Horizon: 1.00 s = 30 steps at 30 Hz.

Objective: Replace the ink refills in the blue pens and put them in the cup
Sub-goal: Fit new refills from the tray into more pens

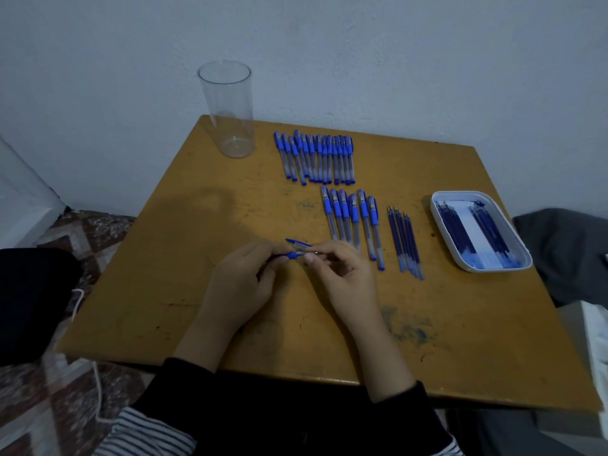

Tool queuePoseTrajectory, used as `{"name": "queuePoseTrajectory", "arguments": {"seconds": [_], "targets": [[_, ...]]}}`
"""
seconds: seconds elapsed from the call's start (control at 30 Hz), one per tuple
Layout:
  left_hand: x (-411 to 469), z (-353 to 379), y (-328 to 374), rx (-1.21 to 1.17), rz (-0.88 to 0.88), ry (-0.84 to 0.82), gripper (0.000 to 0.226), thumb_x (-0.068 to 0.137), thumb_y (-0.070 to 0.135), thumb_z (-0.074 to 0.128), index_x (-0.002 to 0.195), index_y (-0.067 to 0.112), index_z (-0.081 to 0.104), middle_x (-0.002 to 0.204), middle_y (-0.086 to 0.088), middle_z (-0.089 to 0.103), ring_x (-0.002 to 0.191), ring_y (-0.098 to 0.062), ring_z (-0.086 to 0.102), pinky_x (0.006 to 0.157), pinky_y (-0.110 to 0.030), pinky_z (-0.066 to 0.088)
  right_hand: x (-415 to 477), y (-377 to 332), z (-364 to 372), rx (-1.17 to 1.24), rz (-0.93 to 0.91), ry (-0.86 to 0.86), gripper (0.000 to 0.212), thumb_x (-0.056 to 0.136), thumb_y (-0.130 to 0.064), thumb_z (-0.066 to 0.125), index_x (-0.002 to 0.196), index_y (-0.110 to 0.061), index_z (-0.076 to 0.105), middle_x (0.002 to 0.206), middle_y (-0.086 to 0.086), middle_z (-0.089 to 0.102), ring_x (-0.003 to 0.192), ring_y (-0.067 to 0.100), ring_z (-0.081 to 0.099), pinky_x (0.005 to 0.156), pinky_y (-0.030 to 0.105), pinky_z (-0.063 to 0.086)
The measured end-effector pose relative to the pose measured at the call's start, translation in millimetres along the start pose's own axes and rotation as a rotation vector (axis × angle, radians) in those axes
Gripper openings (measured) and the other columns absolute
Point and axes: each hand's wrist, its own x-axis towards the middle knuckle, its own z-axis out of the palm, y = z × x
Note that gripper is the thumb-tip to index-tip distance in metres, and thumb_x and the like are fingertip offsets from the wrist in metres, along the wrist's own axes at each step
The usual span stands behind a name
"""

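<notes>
Over the worn yellow-brown table, the left grip and right grip each pinch an end of one blue-tipped clear plastic pen, which bridges the gap between their fingertips. A loose blue pen cap lies just behind. The tall clear plastic cup stands upright at the far left corner, well apart.

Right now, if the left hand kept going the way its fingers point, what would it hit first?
Probably the right hand, whose fingertips grip the same pen just ahead of the left hand; depth is hard to judge.
</notes>
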Motion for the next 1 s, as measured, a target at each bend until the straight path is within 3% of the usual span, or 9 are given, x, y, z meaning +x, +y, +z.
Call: {"name": "queuePoseTrajectory", "arguments": {"seconds": [0.1,0.23,0.4,0.5,0.57,0.7,0.8,0.9,1.0], "targets": [[-0.6,0.9,-2.2,-0.005,-0.035,0.006,0.018,0.097,0.021,0.062,0.109,0.015,0.074,0.101,0.008,0.072,0.089,-0.009,0.066,0.072,-0.031,0.055,-0.3,-0.2,-0.7,0.126,0.114,0.066,0.006,0.094,-0.012,0.064,0.097,-0.014,0.069,0.088,-0.002,0.069,0.084,0.007,0.064,0.076,0.019,0.051],[-1.0,1.4,-2.5,-0.010,-0.054,0.004,0.020,0.097,0.028,0.062,0.108,0.018,0.074,0.100,0.011,0.071,0.086,-0.006,0.065,0.068,-0.031,0.055,3.4,-2.6,1.3,0.365,0.161,0.221,0.009,0.100,-0.006,0.052,0.105,-0.010,0.057,0.092,0.013,0.072,0.086,0.024,0.071,0.081,0.036,0.057],[-0.4,0.9,-0.2,-0.003,-0.050,0.013,0.018,0.096,0.027,0.064,0.107,0.018,0.074,0.099,0.011,0.071,0.084,-0.004,0.064,0.068,-0.024,0.052,-0.7,-11.3,2.5,0.448,0.109,0.277,0.036,0.097,0.000,0.055,0.123,-0.022,0.043,0.088,0.013,0.072,0.086,0.021,0.070,0.083,0.031,0.057],[-0.8,0.7,0.4,-0.002,-0.059,0.022,0.018,0.096,0.028,0.064,0.106,0.018,0.074,0.099,0.012,0.071,0.083,-0.003,0.064,0.068,-0.022,0.051,-1.3,-12.5,1.1,0.402,0.067,0.280,0.038,0.093,0.002,0.062,0.123,-0.018,0.051,0.096,0.022,0.066,0.087,0.022,0.065,0.080,0.028,0.055],[-0.8,1.1,0.6,-0.002,-0.051,0.015,0.018,0.096,0.028,0.064,0.106,0.018,0.074,0.099,0.012,0.071,0.083,-0.003,0.064,0.068,-0.022,0.052,-1.5,-12.8,0.3,0.321,0.044,0.265,0.028,0.091,0.003,0.064,0.116,-0.009,0.063,0.100,0.013,0.068,0.090,0.013,0.065,0.080,0.021,0.053],[-0.2,0.6,1.4,-0.019,-0.033,0.012,0.018,0.096,0.025,0.066,0.108,0.015,0.074,0.101,0.008,0.072,0.087,-0.005,0.066,0.071,-0.023,0.053,-2.7,-14.8,0.0,0.253,0.044,0.288,0.022,0.090,0.002,0.066,0.108,-0.011,0.071,0.103,0.004,0.071,0.093,0.003,0.066,0.080,0.017,0.052],[-0.6,-0.2,1.1,-0.020,-0.024,0.025,0.017,0.094,0.017,0.070,0.110,0.013,0.074,0.101,0.006,0.072,0.087,-0.006,0.065,0.072,-0.024,0.053,-1.7,-12.8,-0.2,0.288,0.058,0.353,0.022,0.090,0.001,0.066,0.107,-0.011,0.072,0.102,0.005,0.072,0.093,0.006,0.067,0.081,0.019,0.053],[0.5,0.4,0.5,-0.035,-0.026,0.049,0.018,0.095,0.020,0.066,0.109,0.012,0.074,0.100,0.005,0.072,0.087,-0.009,0.067,0.072,-0.028,0.055,-0.2,-10.5,-2.1,0.354,0.085,0.413,0.020,0.091,-0.003,0.067,0.106,-0.014,0.073,0.103,0.003,0.073,0.099,0.019,0.069,0.086,0.032,0.057],[3.3,1.6,0.3,-0.032,-0.025,0.059,0.018,0.097,0.021,0.066,0.109,0.012,0.074,0.099,0.005,0.072,0.086,-0.006,0.064,0.073,-0.020,0.053,3.9,-7.9,-8.4,0.433,0.116,0.470,0.018,0.090,-0.002,0.067,0.104,-0.012,0.072,0.101,-0.003,0.073,0.099,0.018,0.069,0.087,0.032,0.057]]}}
